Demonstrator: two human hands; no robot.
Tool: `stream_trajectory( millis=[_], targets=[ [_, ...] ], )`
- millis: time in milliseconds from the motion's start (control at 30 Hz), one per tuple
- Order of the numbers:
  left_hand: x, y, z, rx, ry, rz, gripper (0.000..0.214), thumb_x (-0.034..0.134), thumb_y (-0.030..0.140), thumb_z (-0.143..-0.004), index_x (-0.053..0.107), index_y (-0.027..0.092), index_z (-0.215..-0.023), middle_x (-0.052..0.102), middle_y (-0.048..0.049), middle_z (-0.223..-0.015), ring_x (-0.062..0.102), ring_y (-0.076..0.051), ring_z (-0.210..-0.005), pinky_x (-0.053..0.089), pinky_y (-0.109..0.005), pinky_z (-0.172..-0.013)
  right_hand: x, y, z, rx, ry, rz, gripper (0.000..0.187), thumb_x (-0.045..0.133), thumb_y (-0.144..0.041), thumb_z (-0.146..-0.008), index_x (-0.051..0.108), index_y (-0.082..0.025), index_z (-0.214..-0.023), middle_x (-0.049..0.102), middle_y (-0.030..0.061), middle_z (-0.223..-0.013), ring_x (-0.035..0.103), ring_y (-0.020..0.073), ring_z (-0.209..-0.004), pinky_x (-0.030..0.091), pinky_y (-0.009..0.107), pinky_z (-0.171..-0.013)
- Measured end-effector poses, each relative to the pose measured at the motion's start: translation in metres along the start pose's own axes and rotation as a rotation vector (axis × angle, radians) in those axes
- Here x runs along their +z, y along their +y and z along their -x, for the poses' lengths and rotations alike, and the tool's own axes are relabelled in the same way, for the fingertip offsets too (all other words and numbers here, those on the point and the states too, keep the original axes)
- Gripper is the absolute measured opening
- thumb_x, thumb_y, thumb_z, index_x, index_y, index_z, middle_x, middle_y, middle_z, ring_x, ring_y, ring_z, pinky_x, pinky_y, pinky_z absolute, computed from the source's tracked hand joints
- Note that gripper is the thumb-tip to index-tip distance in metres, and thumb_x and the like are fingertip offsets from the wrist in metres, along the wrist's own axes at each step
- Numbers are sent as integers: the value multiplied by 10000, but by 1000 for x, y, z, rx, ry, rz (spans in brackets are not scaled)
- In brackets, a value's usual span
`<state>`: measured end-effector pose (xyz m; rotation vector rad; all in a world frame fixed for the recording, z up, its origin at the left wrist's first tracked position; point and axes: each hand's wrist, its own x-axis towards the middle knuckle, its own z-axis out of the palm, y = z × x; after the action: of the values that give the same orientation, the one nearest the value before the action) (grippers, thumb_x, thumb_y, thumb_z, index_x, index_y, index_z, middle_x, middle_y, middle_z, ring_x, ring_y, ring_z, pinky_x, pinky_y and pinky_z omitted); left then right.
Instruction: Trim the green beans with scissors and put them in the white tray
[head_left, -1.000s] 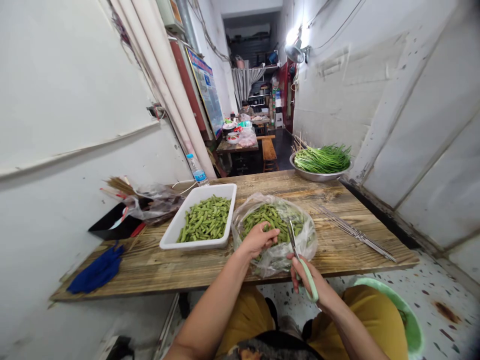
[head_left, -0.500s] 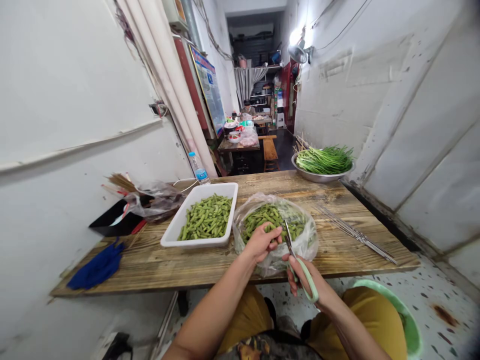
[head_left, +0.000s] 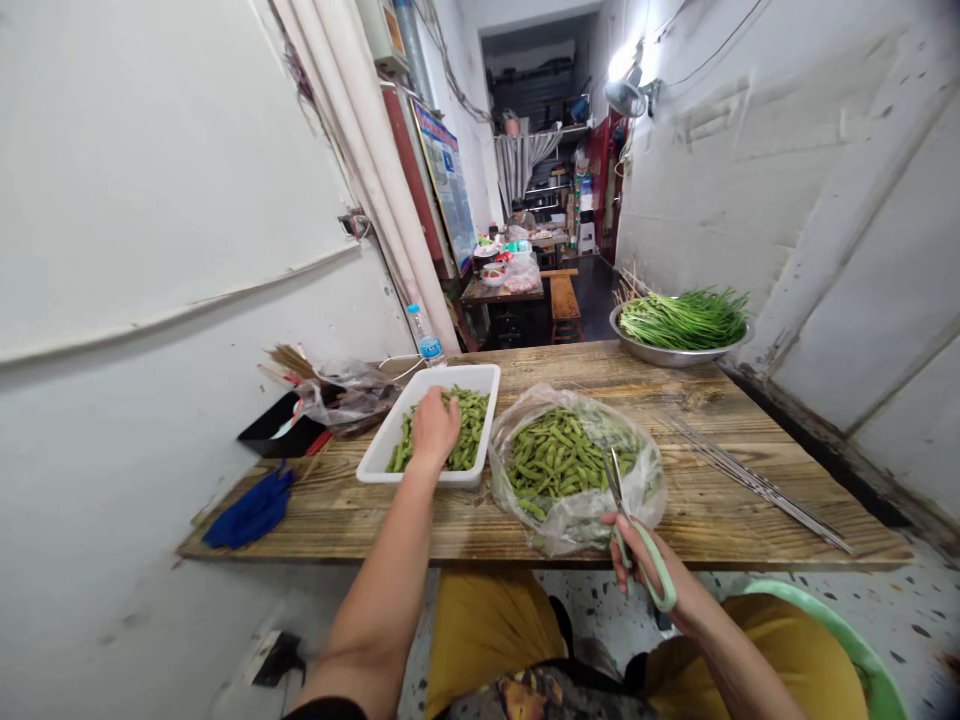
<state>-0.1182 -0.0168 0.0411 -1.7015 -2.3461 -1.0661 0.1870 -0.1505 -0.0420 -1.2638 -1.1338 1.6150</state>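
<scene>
My left hand (head_left: 435,428) reaches over the white tray (head_left: 375,462) of green bean pods, fingers curled downward just above the pods; what it holds, if anything, is hidden. My right hand (head_left: 646,563) grips green-handled scissors (head_left: 630,520), blades pointing up over the near edge of a clear plastic bag (head_left: 577,515) full of green pods (head_left: 559,460). The bag lies right of the tray on the wooden table (head_left: 712,510).
A metal bowl of long green stalks (head_left: 682,325) stands at the back right. Metal skewers (head_left: 757,485) lie right of the bag. A black tray with a plastic bag (head_left: 315,410), a blue cloth (head_left: 251,510) and a water bottle (head_left: 426,338) sit left. A green basin (head_left: 862,665) is on the floor.
My left hand has left the plastic bag and moved left over the white tray. The right hand with the scissors stays by the bag. The view has shifted left.
</scene>
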Motion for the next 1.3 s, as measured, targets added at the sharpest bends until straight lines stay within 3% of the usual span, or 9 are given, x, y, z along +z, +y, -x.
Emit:
stream_trajectory(
  millis=[67, 133, 267, 300, 467, 633, 767, 900, 1300],
  targets=[
    [0, 2, 0, 57, -85, -178, 337, 586, 297, -764, 568, 163, -1073, 577, -177, -1149, 456, -334, -1149, 341, -458, -907, 0, 2, -1, 14, 5, -17, 461, 485, -640, -781, 453, -200, -648, 457, -50, -549, 455, 91, -468, 422, 217, -456],
    [12, 17, 16, 187, -125, -201, 327, 609, 288, -755, 602, 183, -1064, 559, -167, -1199, 420, -344, -1187, 304, -474, -932, 1, 4, -4, 24, 20, -38, 459, 502, -639, -769, 448, -201, -643, 459, -47, -552, 446, 92, -459, 412, 218, -435],
    [51, 59, 66, 568, -462, 50, 145, 603, 327, -777, 691, 216, -806, 660, -84, -829, 581, -252, -879, 352, -392, -850, 1, 4, -8, 13, 26, -31, 434, 515, -624, -769, 453, -203, -680, 458, -56, -553, 433, 86, -424, 396, 219, -400],
    [60, 67, 76, 609, -471, 69, 130, 634, 324, -752, 691, 207, -756, 652, -83, -778, 581, -254, -846, 351, -392, -838, 1, 4, -7, 6, 24, -24, 421, 521, -616, -769, 466, -203, -709, 457, -60, -557, 432, 84, -422, 394, 216, -393],
    [79, 85, 92, 546, -529, 117, 36, 675, 166, -670, 667, 172, -636, 624, -81, -722, 566, -245, -816, 357, -365, -800, 0, 5, -1, 1, 7, 15, 401, 523, -591, -782, 504, -196, -846, 447, -72, -569, 424, 76, -425, 400, 197, -375],
    [74, 88, 93, 379, -660, 479, 78, 595, 189, -726, 658, 168, -768, 612, -19, -689, 531, -149, -662, 375, -256, -661, -3, 13, -5, -44, 11, 32, 400, 534, -579, -779, 514, -198, -899, 442, -74, -567, 408, 75, -413, 385, 189, -352],
    [69, 90, 107, 303, -563, 564, 26, 601, 177, -695, 625, 174, -705, 569, 5, -632, 481, -128, -603, 351, -238, -619, 0, 14, -9, -75, 8, 57, 410, 538, -570, -782, 523, -204, -966, 423, -83, -536, 385, 73, -384, 361, 184, -339],
    [66, 91, 115, 424, -378, 522, 72, 586, 122, -675, 555, 180, -644, 557, -11, -683, 489, -153, -710, 352, -262, -707, 4, 10, -11, -74, -18, 68, 416, 543, -560, -787, 519, -201, -996, 413, -90, -521, 374, 67, -364, 363, 183, -336],
    [60, 94, 127, 506, -329, 464, 117, 522, 115, -701, 457, 191, -641, 506, -18, -688, 460, -169, -716, 343, -278, -695, 15, 3, -8, -88, -9, 106, 406, 505, -601, -788, 461, -206, -700, 428, -90, -466, 403, 67, -315, 366, 187, -302]
  ],
)
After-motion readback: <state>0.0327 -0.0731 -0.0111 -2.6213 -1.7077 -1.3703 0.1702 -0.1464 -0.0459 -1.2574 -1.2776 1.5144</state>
